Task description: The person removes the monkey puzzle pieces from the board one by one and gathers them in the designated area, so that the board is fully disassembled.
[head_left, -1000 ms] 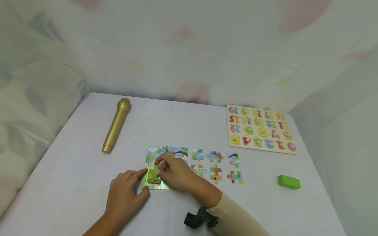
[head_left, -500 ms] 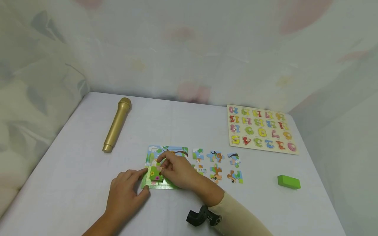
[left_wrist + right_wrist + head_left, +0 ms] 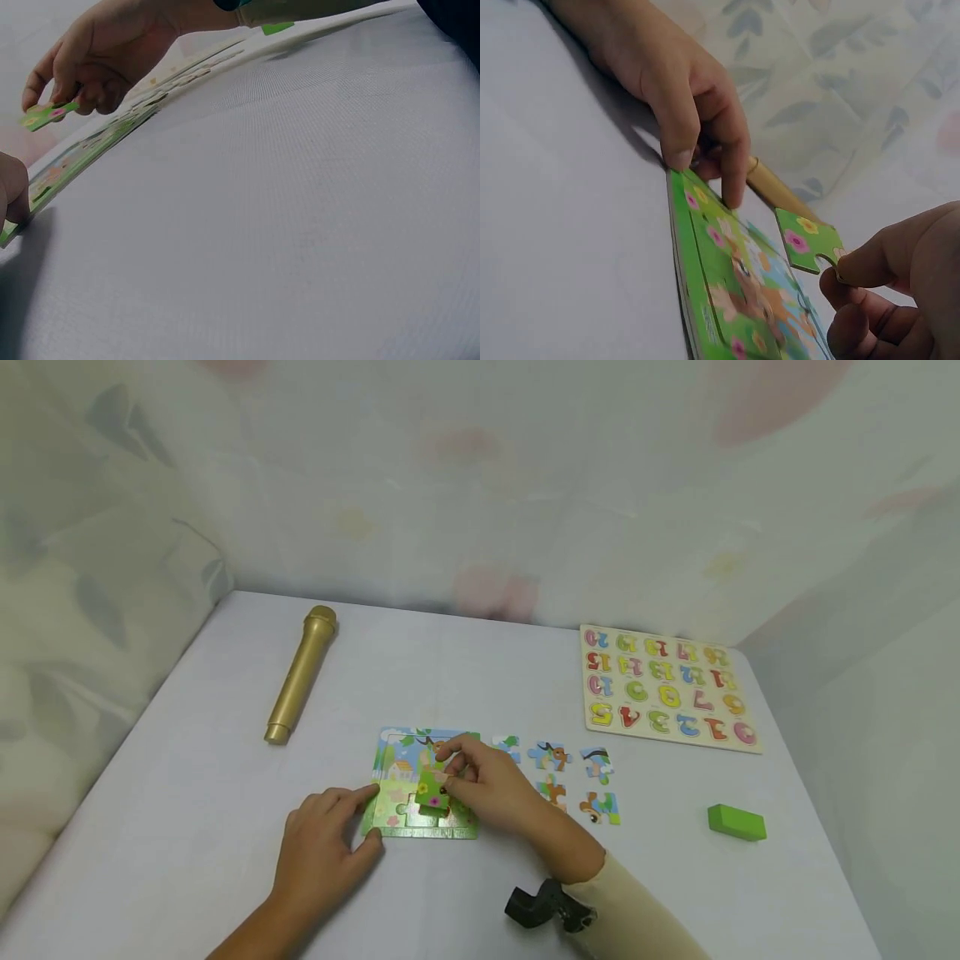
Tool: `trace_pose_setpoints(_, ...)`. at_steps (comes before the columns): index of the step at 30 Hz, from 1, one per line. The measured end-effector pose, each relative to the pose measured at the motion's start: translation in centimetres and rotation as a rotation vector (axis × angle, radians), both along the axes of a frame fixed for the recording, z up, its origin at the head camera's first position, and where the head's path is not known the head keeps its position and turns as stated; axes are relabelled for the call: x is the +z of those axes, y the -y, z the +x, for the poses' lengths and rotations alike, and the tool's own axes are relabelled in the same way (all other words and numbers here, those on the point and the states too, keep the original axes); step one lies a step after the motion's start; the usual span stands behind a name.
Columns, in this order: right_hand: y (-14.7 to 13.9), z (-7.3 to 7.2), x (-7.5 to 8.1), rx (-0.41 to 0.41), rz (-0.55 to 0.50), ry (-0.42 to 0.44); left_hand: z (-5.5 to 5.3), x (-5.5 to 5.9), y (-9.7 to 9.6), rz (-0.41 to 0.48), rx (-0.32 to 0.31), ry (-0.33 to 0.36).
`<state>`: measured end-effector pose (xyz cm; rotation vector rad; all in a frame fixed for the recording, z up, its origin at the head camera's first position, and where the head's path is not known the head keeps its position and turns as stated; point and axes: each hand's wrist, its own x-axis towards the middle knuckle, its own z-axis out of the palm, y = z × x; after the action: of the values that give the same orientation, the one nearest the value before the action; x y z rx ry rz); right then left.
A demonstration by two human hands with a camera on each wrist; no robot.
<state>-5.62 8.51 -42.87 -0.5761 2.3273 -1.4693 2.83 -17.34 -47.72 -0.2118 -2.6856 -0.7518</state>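
In the head view a green puzzle piece (image 3: 426,790) with flowers is pinched between the thumb and fingers of my right hand (image 3: 495,783). The right wrist view shows the piece (image 3: 799,241) tilted and raised over the puzzle board (image 3: 697,277), its round notch beside the thumb. The board carries a printed animal and house scene with piece outlines. At its left edge, my left hand (image 3: 318,839) rests with thumb and index finger spread apart, their tips touching the rim. Several loose puzzle pieces (image 3: 553,755) lie to the right of the board, some partly hidden behind my right hand.
A gold microphone (image 3: 300,677) lies at the back left of the white table. A wooden number board (image 3: 678,740) is at the back right, and a green block (image 3: 737,822) nearer on the right. Patterned cloth hangs behind and on the left side.
My right hand has moved right with the puzzle piece, from the board's lower left corner toward its middle, uncovering the printed house. My left hand stays at the board's left edge.
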Motion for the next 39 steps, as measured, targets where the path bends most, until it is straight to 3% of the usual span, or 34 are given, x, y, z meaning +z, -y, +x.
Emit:
trace_pose_setpoints(5,-2.0,0.3,-0.3,-0.032,0.048,-0.027,0.0,0.0,-0.1,-0.008,0.0,0.016)
trace_pose_setpoints(22,-7.6,2.0,-0.6,0.007,0.162,-0.096,-0.1,-0.1,-0.1,-0.01,-0.005,0.008)
trace_pose_setpoints(39,-8.2,4.4,-1.1,-0.046,0.377,-0.159,0.0,0.0,0.0,-0.007,-0.002,0.005)
